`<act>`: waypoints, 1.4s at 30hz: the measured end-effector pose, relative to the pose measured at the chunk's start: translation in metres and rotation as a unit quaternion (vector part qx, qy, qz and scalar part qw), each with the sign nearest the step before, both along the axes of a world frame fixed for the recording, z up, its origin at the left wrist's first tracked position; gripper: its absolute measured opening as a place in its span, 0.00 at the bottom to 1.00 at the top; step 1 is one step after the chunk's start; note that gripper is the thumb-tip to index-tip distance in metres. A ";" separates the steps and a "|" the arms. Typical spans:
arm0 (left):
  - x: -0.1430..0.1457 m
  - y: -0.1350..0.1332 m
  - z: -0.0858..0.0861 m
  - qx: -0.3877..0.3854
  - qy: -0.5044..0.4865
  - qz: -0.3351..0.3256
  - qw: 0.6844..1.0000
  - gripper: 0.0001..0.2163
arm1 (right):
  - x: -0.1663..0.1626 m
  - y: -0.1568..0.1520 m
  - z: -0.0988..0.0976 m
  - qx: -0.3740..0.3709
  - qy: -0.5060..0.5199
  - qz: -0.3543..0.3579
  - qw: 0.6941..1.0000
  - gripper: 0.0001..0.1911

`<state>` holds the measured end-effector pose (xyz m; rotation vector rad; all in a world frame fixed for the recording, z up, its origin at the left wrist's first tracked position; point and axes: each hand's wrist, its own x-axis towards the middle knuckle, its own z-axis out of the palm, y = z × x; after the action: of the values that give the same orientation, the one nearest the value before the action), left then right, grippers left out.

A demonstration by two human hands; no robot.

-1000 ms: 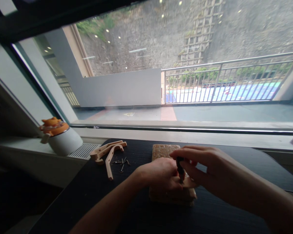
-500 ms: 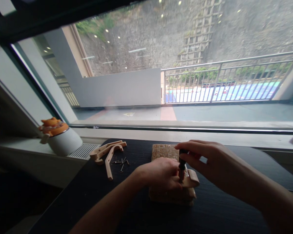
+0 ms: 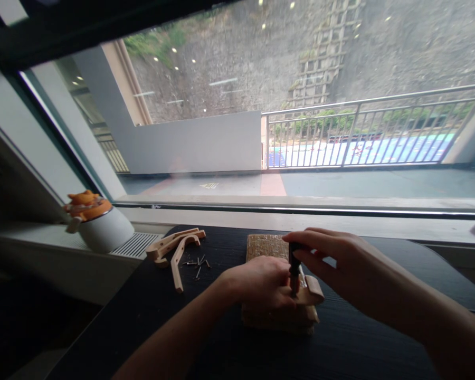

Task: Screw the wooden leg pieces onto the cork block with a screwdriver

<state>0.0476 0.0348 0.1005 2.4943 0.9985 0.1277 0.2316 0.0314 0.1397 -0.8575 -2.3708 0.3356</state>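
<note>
A flat wooden board lies on the dark table in front of me. My left hand is closed on a small curved wooden piece and presses it down on the board. My right hand pinches the black handle of a small screwdriver, which stands upright with its tip on that wooden piece between my two hands.
Curved wooden parts and several loose screws lie at the table's far left. A white pot with an orange lid stands on the window sill beside a vent grille. A large window lies straight ahead.
My right hand rose slightly along the screwdriver handle and its fingers shifted round it. The small wooden piece now shows to the right of my left hand. The left hand stayed put.
</note>
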 end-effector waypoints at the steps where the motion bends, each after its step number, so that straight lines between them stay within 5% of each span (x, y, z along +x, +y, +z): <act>1: 0.000 0.000 0.000 0.002 0.001 0.001 1.000 0.07 | 0.001 0.002 -0.001 -0.001 -0.001 -0.005 1.000 0.13; 12: 0.001 0.002 -0.001 -0.017 0.006 0.013 1.000 0.07 | 0.002 0.001 0.003 -0.005 -0.023 -0.062 0.998 0.10; 24: -0.001 0.003 -0.007 -0.004 -0.031 0.005 0.999 0.08 | -0.004 -0.005 0.005 -0.049 -0.014 0.013 0.999 0.16; 42: 0.000 0.004 -0.005 -0.003 -0.012 0.012 1.000 0.07 | 0.001 0.003 0.002 -0.008 -0.028 -0.056 0.998 0.09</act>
<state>0.0477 0.0385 0.0952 2.4697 1.0178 0.1617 0.2324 0.0345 0.1416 -1.0139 -2.3618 0.2893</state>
